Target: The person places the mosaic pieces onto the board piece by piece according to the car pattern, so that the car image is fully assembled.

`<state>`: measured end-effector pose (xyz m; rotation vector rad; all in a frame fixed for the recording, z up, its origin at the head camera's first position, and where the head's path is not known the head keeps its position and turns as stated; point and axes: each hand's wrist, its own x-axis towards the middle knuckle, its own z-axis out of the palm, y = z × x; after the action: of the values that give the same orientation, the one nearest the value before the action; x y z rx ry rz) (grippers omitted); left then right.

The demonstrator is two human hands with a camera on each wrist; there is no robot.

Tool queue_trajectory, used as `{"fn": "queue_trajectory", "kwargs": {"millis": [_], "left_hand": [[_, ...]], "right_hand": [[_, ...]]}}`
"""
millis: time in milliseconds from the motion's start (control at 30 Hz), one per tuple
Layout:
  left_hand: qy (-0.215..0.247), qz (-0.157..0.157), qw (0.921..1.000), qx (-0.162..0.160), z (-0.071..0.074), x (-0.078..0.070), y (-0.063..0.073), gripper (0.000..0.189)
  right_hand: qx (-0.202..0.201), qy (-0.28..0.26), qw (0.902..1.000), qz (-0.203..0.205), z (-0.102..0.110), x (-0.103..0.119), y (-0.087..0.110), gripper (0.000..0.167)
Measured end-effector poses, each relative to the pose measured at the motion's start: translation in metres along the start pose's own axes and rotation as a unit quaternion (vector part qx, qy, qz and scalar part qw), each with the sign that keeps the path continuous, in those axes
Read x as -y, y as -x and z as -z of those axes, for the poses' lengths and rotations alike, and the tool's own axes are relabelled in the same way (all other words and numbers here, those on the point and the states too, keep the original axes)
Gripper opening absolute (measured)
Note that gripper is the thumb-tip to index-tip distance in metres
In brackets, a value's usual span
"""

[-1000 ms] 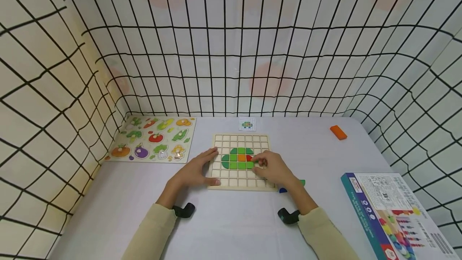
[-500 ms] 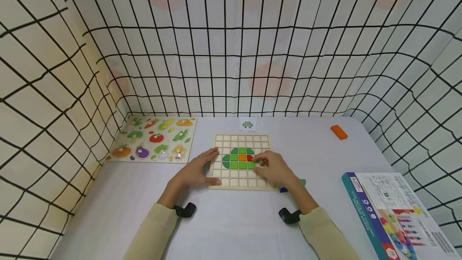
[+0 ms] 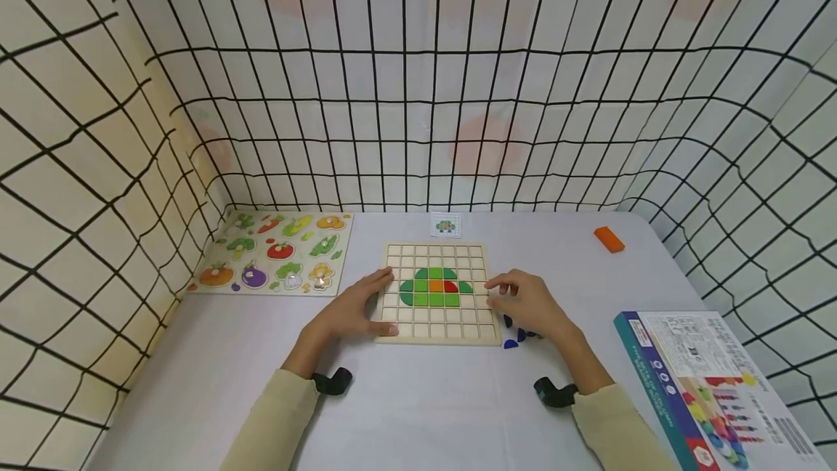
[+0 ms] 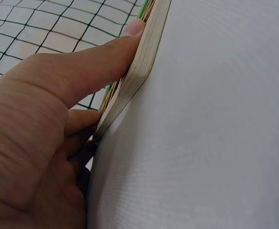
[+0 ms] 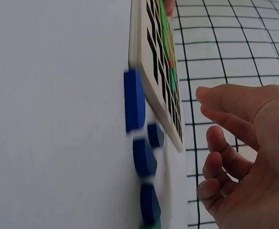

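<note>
A square wooden grid board (image 3: 430, 329) lies on the table. On it are light green squares (image 3: 436, 299), an orange square (image 3: 435, 286), a red quarter-round piece (image 3: 450, 286) and dark green rounded pieces (image 3: 407, 293). One dark green quarter-round piece (image 3: 465, 288) sits at the right end of this shape. My left hand (image 3: 353, 310) rests on the board's left side, thumb near the front corner and fingers spread along the edge. Just off the right edge, my right hand (image 3: 528, 304) holds nothing, its fingers loosely bent. Several blue pieces (image 5: 135, 100) lie beneath it, partly hidden in the head view.
A small pattern card (image 3: 446, 225) lies behind the board. A vegetable puzzle board (image 3: 304, 249) is at the back left. At the right are an orange block (image 3: 609, 239) and a printed box (image 3: 686, 355). Black wire mesh (image 3: 418, 100) surrounds the table.
My right hand has let go of the dark green quarter-round piece and moved right, off the board. More blue pieces show now. The left hand stays in place.
</note>
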<state>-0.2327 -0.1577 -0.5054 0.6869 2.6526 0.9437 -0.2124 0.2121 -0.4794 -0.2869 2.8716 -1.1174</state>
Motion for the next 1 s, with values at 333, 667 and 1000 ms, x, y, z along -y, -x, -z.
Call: {"fn": "queue_trajectory", "kwargs": {"millis": [333, 667, 1000], "left_hand": [[-0.005, 0.001, 1.0, 0.001, 0.001, 0.005, -0.002, 0.11], [0.008, -0.004, 1.0, 0.001, -0.002, 0.003, 0.0, 0.108], [-0.003, -0.003, 1.0, 0.006, 0.0, 0.002, -0.001, 0.108]], "right_hand": [[-0.023, 0.031, 0.9991, -0.014, 0.023, -0.03, 0.017, 0.02], [-0.002, 0.063, 0.9978, -0.018, 0.032, -0.057, 0.038, 0.024], [0.017, 0.083, 0.9963, 0.017, 0.04, -0.067, 0.054, 0.034]]}}
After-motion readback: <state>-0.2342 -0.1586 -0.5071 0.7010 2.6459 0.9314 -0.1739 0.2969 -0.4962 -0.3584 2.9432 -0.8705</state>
